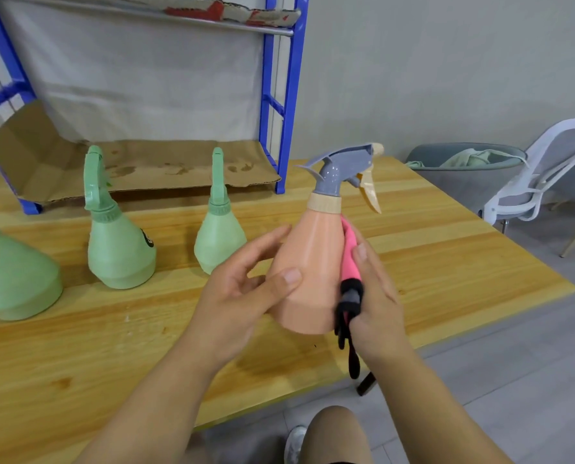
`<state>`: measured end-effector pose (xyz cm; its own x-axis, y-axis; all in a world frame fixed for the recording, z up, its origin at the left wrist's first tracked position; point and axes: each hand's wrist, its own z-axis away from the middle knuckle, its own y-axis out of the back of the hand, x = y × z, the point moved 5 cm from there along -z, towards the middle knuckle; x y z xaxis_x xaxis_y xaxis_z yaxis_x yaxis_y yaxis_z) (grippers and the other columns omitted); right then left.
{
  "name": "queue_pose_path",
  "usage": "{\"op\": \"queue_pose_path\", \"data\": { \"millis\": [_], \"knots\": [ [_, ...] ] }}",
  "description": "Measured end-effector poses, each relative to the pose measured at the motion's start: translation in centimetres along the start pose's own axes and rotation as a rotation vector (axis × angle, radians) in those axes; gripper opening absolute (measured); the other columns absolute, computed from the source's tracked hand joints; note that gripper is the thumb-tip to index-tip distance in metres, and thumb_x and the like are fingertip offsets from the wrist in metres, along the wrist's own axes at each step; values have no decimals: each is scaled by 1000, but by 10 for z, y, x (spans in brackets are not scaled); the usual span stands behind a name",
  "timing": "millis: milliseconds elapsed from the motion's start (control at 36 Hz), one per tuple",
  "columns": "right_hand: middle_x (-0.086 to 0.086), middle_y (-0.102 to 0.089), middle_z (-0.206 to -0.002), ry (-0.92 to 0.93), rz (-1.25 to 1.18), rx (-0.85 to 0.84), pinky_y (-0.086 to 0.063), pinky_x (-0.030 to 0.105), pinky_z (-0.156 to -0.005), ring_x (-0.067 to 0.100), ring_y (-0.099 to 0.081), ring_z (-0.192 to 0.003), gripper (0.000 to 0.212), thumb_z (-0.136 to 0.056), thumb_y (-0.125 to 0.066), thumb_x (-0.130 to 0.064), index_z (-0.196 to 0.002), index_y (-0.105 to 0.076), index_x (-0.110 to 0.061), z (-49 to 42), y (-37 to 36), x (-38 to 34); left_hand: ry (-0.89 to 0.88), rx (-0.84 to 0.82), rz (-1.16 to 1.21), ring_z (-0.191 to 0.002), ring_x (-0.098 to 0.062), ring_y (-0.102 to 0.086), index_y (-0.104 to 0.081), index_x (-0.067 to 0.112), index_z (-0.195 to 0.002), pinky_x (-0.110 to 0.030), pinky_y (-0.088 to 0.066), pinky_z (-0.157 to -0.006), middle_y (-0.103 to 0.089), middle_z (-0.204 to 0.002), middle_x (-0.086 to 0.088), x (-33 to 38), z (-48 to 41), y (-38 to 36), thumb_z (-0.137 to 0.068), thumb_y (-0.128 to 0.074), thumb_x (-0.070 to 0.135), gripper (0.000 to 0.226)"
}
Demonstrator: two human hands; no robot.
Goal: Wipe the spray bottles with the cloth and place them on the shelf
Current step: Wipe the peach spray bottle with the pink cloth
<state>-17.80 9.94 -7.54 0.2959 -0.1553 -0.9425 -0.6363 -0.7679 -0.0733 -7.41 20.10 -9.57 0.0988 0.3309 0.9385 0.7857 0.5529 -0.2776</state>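
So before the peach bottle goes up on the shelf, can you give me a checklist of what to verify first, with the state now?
1. Peach bottle held: ok, left hand grips its body, off the table.
2. Cloth touching bottle: ok, right hand presses it on the side.
3. Whole bottle wiped: cannot tell.
4. Free space on shelf: ok, the cardboard liner looks bare.
5. Path to shelf: not ok, two green bottles stand in front.
6. Trigger head seated: ok, looks upright on the collar.

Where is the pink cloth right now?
In the head view, the pink cloth is pressed by the right hand against the right side of the peach spray bottle, which the left hand steadies above the table.
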Motion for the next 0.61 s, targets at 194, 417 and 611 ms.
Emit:
{"op": "queue_pose_path", "data": {
  "millis": [194, 417, 611],
  "knots": [
    [-4, -59, -128, 20, 36, 126, -46, 10, -85, -4, -57, -112, 40, -101, -35, -28, -136, -47, -13, 0, -7, 3, -27, 33, -53, -105, -13, -63, -59, 26, -115, -26, -51, -77, -61, -124, 6, -5, 0, -6, -52, -80, 32, 66],
    [-11, -47, -139, 188, 204, 66, -38, 18, -101, 0, -44, -128, 56, -97, -36, -47, -144, -35, -16, 5, -4, -5, -21, 8, 67, -98, -17, -64, -69, 35, -104, -31, -56, -71, -68, -112, 8, -2, 1, -1, -48, -87, 30, 59],
    [-23, -60, -113, 85, -27, 155, -41, 1, -78, -17, -57, -100, 29, -97, -35, -22, -118, -53, -28, 0, 4, -10, 53, -62, 110, -105, -18, -65, -66, 27, -117, -35, -57, -71, -61, -126, -2, 6, 0, -10, -46, -87, 52, 78]
  ]
}}
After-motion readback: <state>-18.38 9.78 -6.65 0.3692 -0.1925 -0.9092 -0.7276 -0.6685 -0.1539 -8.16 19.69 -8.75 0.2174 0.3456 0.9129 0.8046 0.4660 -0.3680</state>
